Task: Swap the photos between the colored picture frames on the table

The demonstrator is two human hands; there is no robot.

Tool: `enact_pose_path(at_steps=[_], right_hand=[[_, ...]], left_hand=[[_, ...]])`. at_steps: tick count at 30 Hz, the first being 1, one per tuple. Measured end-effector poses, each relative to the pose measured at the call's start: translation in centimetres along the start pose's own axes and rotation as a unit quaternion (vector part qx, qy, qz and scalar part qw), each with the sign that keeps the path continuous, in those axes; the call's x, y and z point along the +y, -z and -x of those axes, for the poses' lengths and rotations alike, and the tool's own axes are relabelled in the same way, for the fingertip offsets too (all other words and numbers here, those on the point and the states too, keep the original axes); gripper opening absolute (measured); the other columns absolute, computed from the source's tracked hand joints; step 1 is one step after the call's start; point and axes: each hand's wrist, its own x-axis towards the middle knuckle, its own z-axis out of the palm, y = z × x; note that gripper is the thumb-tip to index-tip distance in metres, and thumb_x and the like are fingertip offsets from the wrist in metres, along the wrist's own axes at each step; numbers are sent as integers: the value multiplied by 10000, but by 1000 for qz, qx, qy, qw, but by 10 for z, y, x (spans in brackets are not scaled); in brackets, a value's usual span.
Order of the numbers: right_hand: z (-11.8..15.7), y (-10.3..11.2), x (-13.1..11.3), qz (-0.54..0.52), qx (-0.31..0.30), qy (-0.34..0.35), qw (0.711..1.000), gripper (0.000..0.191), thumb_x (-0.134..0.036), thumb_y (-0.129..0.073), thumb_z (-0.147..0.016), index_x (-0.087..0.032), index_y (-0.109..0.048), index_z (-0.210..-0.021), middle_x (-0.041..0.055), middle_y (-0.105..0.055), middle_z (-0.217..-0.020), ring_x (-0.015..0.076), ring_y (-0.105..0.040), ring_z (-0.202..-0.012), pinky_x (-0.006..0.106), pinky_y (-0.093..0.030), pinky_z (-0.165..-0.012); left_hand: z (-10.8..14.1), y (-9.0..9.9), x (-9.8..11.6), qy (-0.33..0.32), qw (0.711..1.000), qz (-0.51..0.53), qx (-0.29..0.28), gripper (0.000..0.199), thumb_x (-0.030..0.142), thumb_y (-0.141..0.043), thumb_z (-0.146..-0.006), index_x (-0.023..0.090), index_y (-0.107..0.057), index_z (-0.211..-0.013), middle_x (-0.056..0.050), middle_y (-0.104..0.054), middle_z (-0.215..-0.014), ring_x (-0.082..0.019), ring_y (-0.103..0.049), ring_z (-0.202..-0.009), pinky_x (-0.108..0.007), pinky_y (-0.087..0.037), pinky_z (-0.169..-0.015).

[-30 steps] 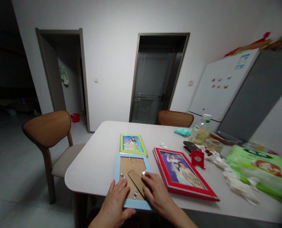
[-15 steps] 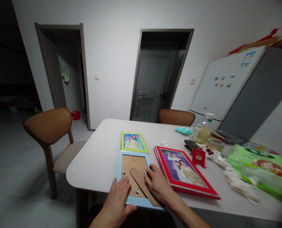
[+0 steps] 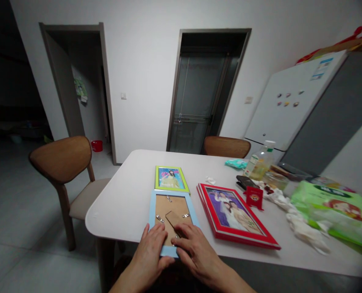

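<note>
A light blue photo frame (image 3: 194, 208) lies face down at the table's front edge, its brown backing board (image 3: 171, 203) showing. Small metal clips sit around the board: a top clip (image 3: 169, 198), a left clip (image 3: 160, 219) and a right clip (image 3: 186, 215). My left hand (image 3: 150, 246) holds the frame's lower left corner, fingers on top and thumb at the near edge. The curled fingers of my right hand (image 3: 197, 248) are on the bottom clip (image 3: 173, 244), which they partly cover. The brown stand leg (image 3: 172, 217) is mostly hidden under that hand.
A green-framed photo (image 3: 171, 179) lies just beyond. To the right are stacked red photo frames (image 3: 236, 215), a small red stand (image 3: 254, 197), a dark phone-like item (image 3: 245, 182), a bottle (image 3: 260, 162), crumpled tissue (image 3: 306, 232) and a green tissue pack (image 3: 333, 211). A chair (image 3: 62, 162) stands left.
My right hand has moved from the right clip toward me, down to the bottom clip. The right clip is now uncovered. My left hand stays on the frame's corner. The view has tilted slightly.
</note>
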Motion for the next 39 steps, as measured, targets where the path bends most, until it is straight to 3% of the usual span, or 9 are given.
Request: enact_pose_path(at_steps=[17, 23, 28, 36, 39], right_hand=[[-3, 2, 1, -19, 1, 28, 999, 220, -180, -437, -747, -252, -610, -861, 30, -521, -946, 170, -437, -913, 318, -347, -806], [-36, -8, 6, -34, 21, 2, 999, 276, -186, -363, -800, -210, -568, -983, 54, -543, -939, 158, -458, -868, 296, -350, -776], [-66, -16, 8, 17, -6, -3, 1000, 213, -188, -413, -772, -190, -625, -791, 43, -562, -869, 157, -445, -835, 276, -323, -732], [-68, -29, 15, -9, -14, 1, 1000, 276, -110, -441, -704, -238, -644, -840, 19, -567, -833, 152, -439, -815, 270, -296, -712], [-70, -33, 21, -35, 8, -3, 999, 297, -105, -441, -693, -234, -638, -873, 23, -577, -864, 151, -456, -846, 265, -308, -744]], left_hand=[[3, -7, -6, -9, 999, 31, 38, 466, 204, -605, -652, 161, -457, -1092, -138, -460, -1224, -254, -360, -1167, -530, -191, -983], [2, -6, -4, -1, 998, 47, 46, 365, 197, -628, -621, 161, -512, -965, -132, -486, -1193, -250, -390, -1145, -522, -177, -986], [3, 2, -2, 11, 997, 69, 22, 288, 179, -624, -613, 156, -528, -883, -123, -502, -1169, -242, -400, -1132, -506, -152, -998], [2, -1, -4, 6, 994, 102, 42, 236, 170, -606, -616, 184, -530, -839, -83, -537, -1123, -220, -428, -1099, -501, -135, -996], [2, 0, -4, 10, 994, 104, 41, 256, 167, -617, -602, 179, -532, -843, -92, -531, -1127, -226, -431, -1097, -504, -138, -995]])
